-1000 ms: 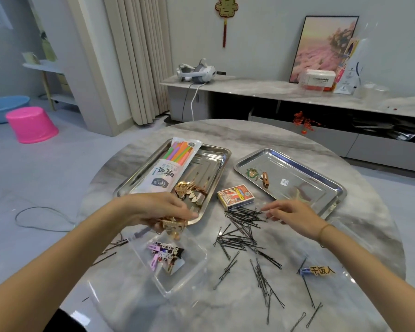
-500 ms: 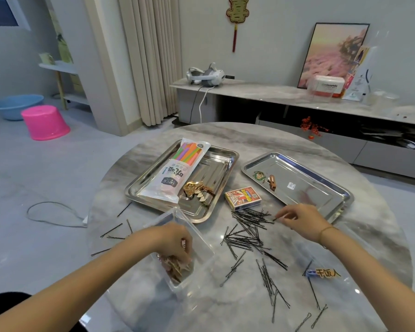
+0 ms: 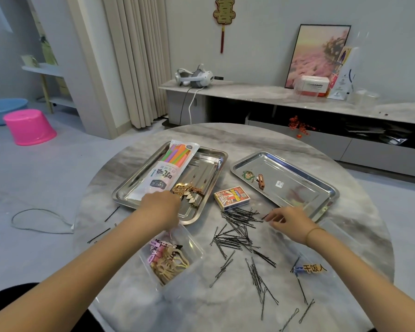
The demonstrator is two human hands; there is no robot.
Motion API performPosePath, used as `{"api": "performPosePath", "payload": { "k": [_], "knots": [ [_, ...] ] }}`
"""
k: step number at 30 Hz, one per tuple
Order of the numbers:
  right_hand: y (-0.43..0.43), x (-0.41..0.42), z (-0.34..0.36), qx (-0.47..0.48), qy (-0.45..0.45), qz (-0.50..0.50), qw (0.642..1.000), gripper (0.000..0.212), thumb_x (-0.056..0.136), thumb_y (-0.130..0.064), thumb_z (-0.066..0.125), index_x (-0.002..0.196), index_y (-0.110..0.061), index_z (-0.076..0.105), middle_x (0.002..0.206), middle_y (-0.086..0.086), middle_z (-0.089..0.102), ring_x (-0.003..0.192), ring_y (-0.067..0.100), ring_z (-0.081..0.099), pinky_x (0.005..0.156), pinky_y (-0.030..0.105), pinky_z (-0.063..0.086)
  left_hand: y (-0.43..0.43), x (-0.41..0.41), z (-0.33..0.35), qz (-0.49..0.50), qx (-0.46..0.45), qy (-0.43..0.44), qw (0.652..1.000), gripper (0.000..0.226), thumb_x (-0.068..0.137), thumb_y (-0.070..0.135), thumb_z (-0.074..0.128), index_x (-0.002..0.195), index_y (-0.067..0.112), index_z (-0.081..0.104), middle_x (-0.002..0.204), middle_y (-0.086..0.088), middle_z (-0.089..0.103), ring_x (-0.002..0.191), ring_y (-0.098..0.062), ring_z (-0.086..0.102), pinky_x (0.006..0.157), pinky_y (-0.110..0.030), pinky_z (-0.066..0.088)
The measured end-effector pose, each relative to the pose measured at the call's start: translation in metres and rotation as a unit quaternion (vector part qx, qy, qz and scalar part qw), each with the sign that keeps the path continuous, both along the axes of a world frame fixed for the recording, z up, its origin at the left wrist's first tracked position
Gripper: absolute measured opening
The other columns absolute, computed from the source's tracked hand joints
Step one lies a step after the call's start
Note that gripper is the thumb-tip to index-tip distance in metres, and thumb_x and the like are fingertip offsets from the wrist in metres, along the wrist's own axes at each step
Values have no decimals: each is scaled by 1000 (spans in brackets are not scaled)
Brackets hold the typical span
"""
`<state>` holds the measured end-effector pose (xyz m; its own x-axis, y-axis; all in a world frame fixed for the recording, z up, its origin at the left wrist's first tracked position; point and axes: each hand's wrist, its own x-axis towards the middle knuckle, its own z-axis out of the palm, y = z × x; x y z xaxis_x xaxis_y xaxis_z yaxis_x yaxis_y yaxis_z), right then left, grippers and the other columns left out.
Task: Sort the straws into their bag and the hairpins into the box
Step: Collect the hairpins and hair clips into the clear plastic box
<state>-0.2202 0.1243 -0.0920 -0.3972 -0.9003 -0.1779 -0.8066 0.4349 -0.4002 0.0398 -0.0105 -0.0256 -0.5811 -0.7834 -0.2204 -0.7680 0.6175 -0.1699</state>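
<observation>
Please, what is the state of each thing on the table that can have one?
Clear box, open, no lid, fancy hairpins inside.
Straw bag, lying on the left tray, straws inside.
Small card box, closed.
Black hairpins, loose on the table.
Left hand, at the gold hairpins, grip hidden.
Right hand, at the black hairpins, grip unclear.

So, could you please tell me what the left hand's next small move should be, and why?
Probably the left hand should pinch a few gold hairpins and carry them to the clear box. The hand sits at the pile's edge on the tray, and the box close by holds similar clips.
</observation>
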Motion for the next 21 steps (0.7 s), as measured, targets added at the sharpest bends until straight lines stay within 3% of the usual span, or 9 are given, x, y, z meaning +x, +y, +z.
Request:
{"api": "performPosePath", "payload": {
  "k": [2,6,11,14,17,21],
  "knots": [
    [2,2,2,-7,12,14,1000,18,93,-20,54,106,-24,66,106,-2,65,93,9,59,90,22,49,1,-9,3,-2,-21,42,999,22,92,18,45,111,13,56,114,-5,56,101,-24,56,75,-30,40],
    [8,7,4,-16,48,75,996,23,93,-23,53,114,-25,63,116,-5,62,104,7,54,94,22,45,8,-30,1,-66,33,165,984,25,93,27,44,113,12,49,117,-6,53,105,-26,53,84,-35,44],
    [10,9,8,-3,91,127,988,27,91,-29,55,118,-31,59,120,-9,55,119,9,41,102,29,38,23,-59,-15,-150,55,214,964,44,96,32,42,139,21,36,131,-4,46,119,-20,43,97,-33,39],
    [15,6,21,25,89,155,984,24,85,-27,64,109,-31,62,100,-11,58,99,7,47,86,25,45,34,-68,-25,-191,59,221,955,52,98,34,41,147,28,25,147,-3,34,133,-20,32,107,-34,30],
    [23,6,35,118,95,164,975,25,71,-38,77,91,-32,63,80,-13,54,80,8,52,67,22,45,44,-75,-37,-229,83,204,948,55,98,37,41,148,36,18,154,1,22,141,-16,19,112,-35,23],
    [32,5,39,222,161,160,948,39,56,-43,85,85,-29,63,79,-11,51,75,11,51,58,24,40,58,-86,-49,-216,201,201,934,58,97,35,44,148,36,18,153,1,23,140,-18,20,112,-38,26]
  ]
}}
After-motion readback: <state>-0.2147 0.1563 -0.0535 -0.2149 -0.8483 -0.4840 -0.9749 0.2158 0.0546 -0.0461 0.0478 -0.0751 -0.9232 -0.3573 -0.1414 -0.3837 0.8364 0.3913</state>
